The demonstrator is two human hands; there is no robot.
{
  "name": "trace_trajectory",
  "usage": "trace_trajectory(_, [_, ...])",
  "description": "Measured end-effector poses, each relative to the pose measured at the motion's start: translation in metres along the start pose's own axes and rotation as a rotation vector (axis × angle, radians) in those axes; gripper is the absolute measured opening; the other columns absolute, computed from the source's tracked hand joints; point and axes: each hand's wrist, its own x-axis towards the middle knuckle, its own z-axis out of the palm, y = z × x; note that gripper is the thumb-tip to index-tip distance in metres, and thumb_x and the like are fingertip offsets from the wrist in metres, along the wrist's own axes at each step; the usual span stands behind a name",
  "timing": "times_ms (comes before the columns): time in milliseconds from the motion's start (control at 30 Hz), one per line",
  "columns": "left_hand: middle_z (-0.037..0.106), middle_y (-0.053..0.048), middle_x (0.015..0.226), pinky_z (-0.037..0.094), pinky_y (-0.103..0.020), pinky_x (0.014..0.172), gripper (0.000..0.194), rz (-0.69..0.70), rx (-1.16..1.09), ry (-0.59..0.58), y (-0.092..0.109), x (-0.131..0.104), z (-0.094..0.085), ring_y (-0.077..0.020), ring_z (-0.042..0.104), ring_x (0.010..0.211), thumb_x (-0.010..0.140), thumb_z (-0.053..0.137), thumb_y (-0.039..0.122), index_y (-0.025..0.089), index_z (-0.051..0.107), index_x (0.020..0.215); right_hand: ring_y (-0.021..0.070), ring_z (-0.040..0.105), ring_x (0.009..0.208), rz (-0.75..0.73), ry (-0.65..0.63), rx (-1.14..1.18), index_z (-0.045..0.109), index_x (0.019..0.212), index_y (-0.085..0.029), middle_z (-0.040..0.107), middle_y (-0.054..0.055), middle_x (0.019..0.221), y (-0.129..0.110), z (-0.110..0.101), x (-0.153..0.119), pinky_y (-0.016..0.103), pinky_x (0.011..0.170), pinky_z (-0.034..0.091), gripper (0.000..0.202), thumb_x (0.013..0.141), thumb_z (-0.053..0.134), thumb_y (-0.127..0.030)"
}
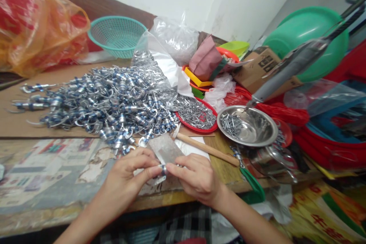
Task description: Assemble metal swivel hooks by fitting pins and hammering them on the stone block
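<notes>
Between my two hands is a small silver metal hook with a blue band [163,170], like those in the pile. My left hand [133,169] pinches it with thumb and finger. My right hand [198,175] is closed at its other side, fingertips against it; a small metal bit shows there, too small to name. Just behind my fingers lies a grey metal block [166,148]. A hammer [206,148] with a wooden handle rests to the right of the block. Beyond my left hand spreads a large heap of blue-banded silver hooks [114,99].
A red plate [213,124] holds small metal pieces. Beside it, a steel bowl [265,137] contains pins, with a grey-handled tool [288,70] slanting over it. A turquoise basket [117,36], orange bag [42,26] and cardboard box [261,66] stand behind. A green-handled item [254,183] lies near the edge.
</notes>
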Motion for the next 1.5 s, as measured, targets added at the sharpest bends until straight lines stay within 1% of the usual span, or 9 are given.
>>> trace_trajectory(200, [0.075, -0.001, 0.077, 0.052, -0.026, 0.070, 0.012, -0.228, -0.171, 0.013, 0.002, -0.008, 0.006, -0.0184, 0.066, 0.072, 0.071, 0.064, 0.031, 0.024, 0.074, 0.074, 0.0140, 0.064, 0.064, 0.178, 0.011, 0.213, 0.067, 0.097, -0.017, 0.070, 0.006, 0.075, -0.005, 0.004, -0.005, 0.024, 0.058, 0.049, 0.020, 0.084, 0.052, -0.015])
trace_trajectory(400, [0.076, -0.003, 0.081, 0.056, -0.028, 0.068, 0.056, -0.520, -0.509, 0.145, 0.000, -0.011, 0.016, -0.0209, 0.069, 0.076, 0.050, 0.078, 0.025, 0.019, 0.066, 0.104, 0.0122, 0.061, 0.054, 0.482, -0.101, 0.407, 0.073, 0.085, -0.018, 0.069, 0.002, 0.065, -0.011, -0.003, 0.004, 0.020, 0.050, 0.046, 0.013, 0.076, 0.067, -0.023])
trace_trajectory(500, [0.075, -0.003, 0.077, 0.055, -0.027, 0.068, 0.047, -0.534, -0.548, 0.073, -0.005, -0.007, 0.013, -0.0186, 0.069, 0.073, 0.059, 0.074, 0.029, 0.017, 0.065, 0.104, 0.0129, 0.063, 0.062, 0.500, -0.149, 0.391, 0.073, 0.078, -0.019, 0.070, 0.001, 0.068, 0.014, -0.009, 0.012, 0.021, 0.057, 0.048, 0.008, 0.075, 0.066, -0.020])
trace_trajectory(600, [0.075, -0.005, 0.073, 0.055, -0.027, 0.064, 0.033, -0.535, -0.533, -0.012, -0.010, -0.002, 0.009, -0.0183, 0.069, 0.067, 0.065, 0.071, 0.030, 0.016, 0.068, 0.094, 0.0159, 0.064, 0.074, 0.564, 0.001, 0.162, 0.072, 0.080, -0.020, 0.071, 0.004, 0.079, 0.061, -0.012, 0.017, 0.028, 0.070, 0.049, 0.015, 0.079, 0.058, -0.015])
trace_trajectory(733, [0.075, -0.005, 0.074, 0.055, -0.029, 0.061, 0.029, -0.539, -0.476, 0.076, -0.014, 0.002, 0.010, -0.0175, 0.068, 0.060, 0.064, 0.069, 0.031, 0.015, 0.070, 0.088, 0.0185, 0.063, 0.078, 0.668, 0.070, 0.045, 0.071, 0.084, -0.018, 0.069, 0.007, 0.084, 0.094, -0.007, 0.019, 0.033, 0.074, 0.049, 0.015, 0.079, 0.057, -0.019])
trace_trajectory(933, [0.076, -0.006, 0.078, 0.057, -0.031, 0.060, 0.034, -0.567, -0.470, 0.147, -0.012, 0.001, 0.010, -0.0188, 0.068, 0.058, 0.060, 0.071, 0.034, 0.016, 0.072, 0.089, 0.0159, 0.063, 0.077, 0.490, -0.022, 0.388, 0.071, 0.085, -0.020, 0.069, 0.005, 0.083, 0.028, 0.005, 0.020, 0.028, 0.068, 0.050, 0.013, 0.077, 0.064, -0.027])
trace_trajectory(1233, [0.071, -0.004, 0.086, 0.055, -0.030, 0.070, 0.046, -0.558, -0.586, 0.073, -0.009, -0.005, 0.011, -0.0214, 0.067, 0.081, 0.064, 0.071, 0.032, 0.021, 0.064, 0.108, 0.0181, 0.054, 0.067, 0.358, -0.076, 0.135, 0.071, 0.081, -0.017, 0.062, 0.006, 0.070, -0.018, 0.014, 0.008, 0.031, 0.060, 0.042, 0.016, 0.078, 0.061, -0.029])
trace_trajectory(1367, [0.067, -0.001, 0.080, 0.053, -0.027, 0.066, 0.064, -0.646, -0.778, 0.103, -0.009, -0.005, 0.019, -0.0167, 0.065, 0.073, 0.063, 0.074, 0.030, 0.023, 0.050, 0.122, 0.0169, 0.058, 0.070, 0.407, -0.106, 0.252, 0.071, 0.077, -0.018, 0.064, 0.005, 0.073, -0.008, 0.009, 0.011, 0.030, 0.064, 0.046, 0.017, 0.083, 0.057, -0.027])
trace_trajectory(1500, [0.066, 0.000, 0.077, 0.052, -0.023, 0.059, 0.079, -0.673, -0.878, 0.124, -0.006, -0.003, 0.020, -0.0135, 0.064, 0.065, 0.061, 0.077, 0.024, 0.026, 0.039, 0.130, 0.0171, 0.062, 0.088, 0.608, 0.010, 0.030, 0.068, 0.093, -0.018, 0.068, 0.007, 0.093, 0.053, -0.001, 0.012, 0.030, 0.080, 0.049, 0.022, 0.088, 0.047, -0.020])
